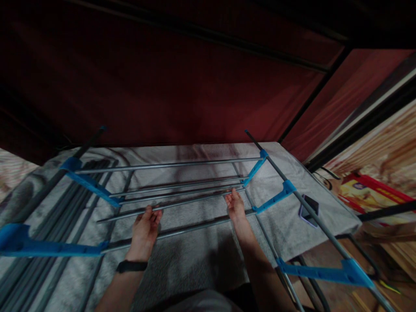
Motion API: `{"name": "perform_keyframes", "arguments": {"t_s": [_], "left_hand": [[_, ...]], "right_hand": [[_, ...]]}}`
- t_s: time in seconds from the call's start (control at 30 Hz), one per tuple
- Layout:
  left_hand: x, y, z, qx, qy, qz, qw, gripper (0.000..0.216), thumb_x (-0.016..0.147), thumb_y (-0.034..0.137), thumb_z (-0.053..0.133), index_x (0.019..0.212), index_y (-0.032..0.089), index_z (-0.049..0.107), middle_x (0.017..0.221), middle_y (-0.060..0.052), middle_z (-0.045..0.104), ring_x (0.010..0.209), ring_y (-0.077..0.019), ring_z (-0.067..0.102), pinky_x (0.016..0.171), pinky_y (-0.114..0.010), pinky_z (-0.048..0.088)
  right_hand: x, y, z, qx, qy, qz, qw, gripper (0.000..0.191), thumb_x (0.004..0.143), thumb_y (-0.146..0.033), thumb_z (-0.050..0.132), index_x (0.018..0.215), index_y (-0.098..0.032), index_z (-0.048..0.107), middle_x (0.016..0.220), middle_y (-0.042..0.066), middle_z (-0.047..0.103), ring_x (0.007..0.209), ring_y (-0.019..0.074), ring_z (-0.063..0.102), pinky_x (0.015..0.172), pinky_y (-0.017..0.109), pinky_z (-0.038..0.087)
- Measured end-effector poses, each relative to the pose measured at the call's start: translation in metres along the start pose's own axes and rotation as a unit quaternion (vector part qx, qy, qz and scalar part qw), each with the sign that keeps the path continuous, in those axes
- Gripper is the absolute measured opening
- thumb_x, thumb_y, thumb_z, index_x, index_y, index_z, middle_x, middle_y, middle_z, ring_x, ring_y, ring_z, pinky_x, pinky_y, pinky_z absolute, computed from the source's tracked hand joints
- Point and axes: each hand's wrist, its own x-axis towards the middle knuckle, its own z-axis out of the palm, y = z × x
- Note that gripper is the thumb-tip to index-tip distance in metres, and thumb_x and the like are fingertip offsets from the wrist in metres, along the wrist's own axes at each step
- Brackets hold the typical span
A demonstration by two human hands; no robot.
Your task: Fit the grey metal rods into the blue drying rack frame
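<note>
A rack of grey metal rods (169, 165) joined by blue plastic brackets (91, 185) lies across a grey blanket (195, 255). My left hand (145, 229) reaches forward with its fingertips curled on a loose-ended grey rod (169, 203). A black band sits on that wrist. My right hand (235, 207) is farther right, fingers bent onto the same rod near its right end. Neither hand wraps fully round it. Another rod (182, 229) passes under both wrists between blue brackets (274, 198).
A dark red fabric wall (162, 78) with black poles rises behind the rack. Several spare grey rods (35, 260) lie at the left. A small dark phone-like object (309, 210) rests on the blanket at right. Coloured packaging (364, 186) lies on the floor beyond.
</note>
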Motion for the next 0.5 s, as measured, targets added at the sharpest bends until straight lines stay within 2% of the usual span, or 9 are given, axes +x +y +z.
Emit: {"name": "perform_keyframes", "arguments": {"t_s": [0.5], "left_hand": [[-0.0022,0.0010,0.0003,0.000,-0.039,-0.027,0.999,0.028,0.096,0.002,0.051,0.076,0.013,0.066,0.079,-0.004,0.073,0.072,-0.0122,0.070,0.078,-0.028,0.062]], "right_hand": [[0.0056,0.0028,-0.0024,-0.018,0.022,0.014,0.999,0.027,0.079,-0.031,0.085,0.075,-0.024,0.060,0.065,-0.007,0.066,0.060,0.0095,0.062,0.065,0.024,0.055]]}}
